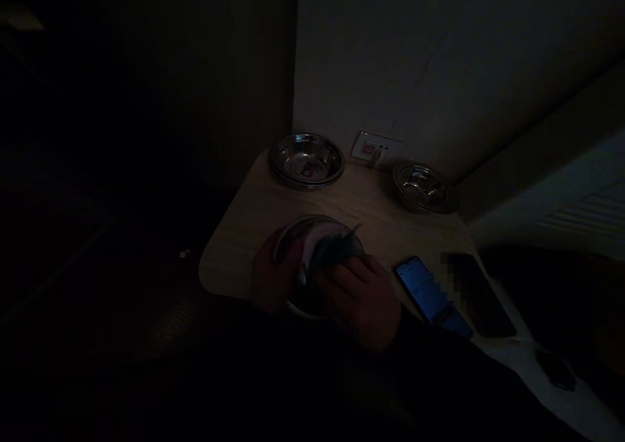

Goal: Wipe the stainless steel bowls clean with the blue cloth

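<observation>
The scene is very dark. My left hand (269, 278) is wrapped round the near left rim of a steel bowl (305, 234) that is tilted up over the front edge of a small light wooden table (244, 234). My right hand (364, 299) is closed on a dark cloth (334, 247) pressed into the bowl's inside.
A stack of steel bowls (306, 160) sits at the table's back left, another steel bowl (424, 187) at the back right. A wall socket (374, 149) is between them. A lit phone (432, 295) and a dark phone (481, 295) lie to the right.
</observation>
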`<state>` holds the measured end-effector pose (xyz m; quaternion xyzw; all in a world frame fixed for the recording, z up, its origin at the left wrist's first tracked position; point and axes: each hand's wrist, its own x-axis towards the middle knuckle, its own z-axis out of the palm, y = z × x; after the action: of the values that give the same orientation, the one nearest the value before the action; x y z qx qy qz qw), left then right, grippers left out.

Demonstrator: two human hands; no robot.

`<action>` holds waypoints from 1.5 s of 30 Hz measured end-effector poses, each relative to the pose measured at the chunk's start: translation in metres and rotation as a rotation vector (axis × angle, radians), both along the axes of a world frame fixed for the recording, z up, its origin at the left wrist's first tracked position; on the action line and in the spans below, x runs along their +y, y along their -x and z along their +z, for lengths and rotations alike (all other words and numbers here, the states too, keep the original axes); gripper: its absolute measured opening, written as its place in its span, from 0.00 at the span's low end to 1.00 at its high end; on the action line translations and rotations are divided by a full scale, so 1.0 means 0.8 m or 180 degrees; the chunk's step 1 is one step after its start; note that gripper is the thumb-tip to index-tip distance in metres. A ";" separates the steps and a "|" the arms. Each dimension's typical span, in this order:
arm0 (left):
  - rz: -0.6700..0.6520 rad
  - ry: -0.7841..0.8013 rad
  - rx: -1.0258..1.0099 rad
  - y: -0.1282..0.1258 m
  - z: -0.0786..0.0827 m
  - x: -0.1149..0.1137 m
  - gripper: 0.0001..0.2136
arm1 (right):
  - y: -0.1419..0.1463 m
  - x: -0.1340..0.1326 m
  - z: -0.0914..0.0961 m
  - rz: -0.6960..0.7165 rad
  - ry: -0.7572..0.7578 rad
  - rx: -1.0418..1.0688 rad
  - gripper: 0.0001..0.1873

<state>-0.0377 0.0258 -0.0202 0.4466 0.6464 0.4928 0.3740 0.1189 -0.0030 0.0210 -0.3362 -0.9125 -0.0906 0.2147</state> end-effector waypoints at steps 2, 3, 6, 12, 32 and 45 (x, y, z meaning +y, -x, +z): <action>-0.0008 0.0048 0.0032 0.001 0.000 0.000 0.21 | 0.007 0.005 -0.001 0.0012 -0.0065 0.0063 0.09; -0.0022 0.0053 0.0027 0.002 -0.001 0.000 0.21 | 0.005 0.006 -0.002 0.0019 -0.0070 0.0071 0.09; -0.0074 0.0022 -0.0004 0.002 -0.002 0.003 0.21 | -0.022 -0.001 -0.005 -0.0005 -0.0004 0.0028 0.10; -0.0079 0.0067 -0.0002 0.002 -0.003 0.008 0.21 | -0.084 -0.016 -0.013 -0.0705 0.0640 0.0984 0.09; -0.0068 0.0873 -0.0284 0.014 0.019 0.013 0.23 | -0.103 -0.014 -0.006 -0.1863 0.0786 0.2158 0.06; 0.0159 0.0593 -0.0443 0.010 0.028 0.007 0.14 | -0.035 -0.010 -0.031 -0.0809 0.0678 0.1274 0.10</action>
<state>-0.0457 0.0311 0.0020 0.3583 0.6727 0.4697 0.4455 0.1470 -0.0113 -0.0039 -0.4801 -0.8066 0.0481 0.3414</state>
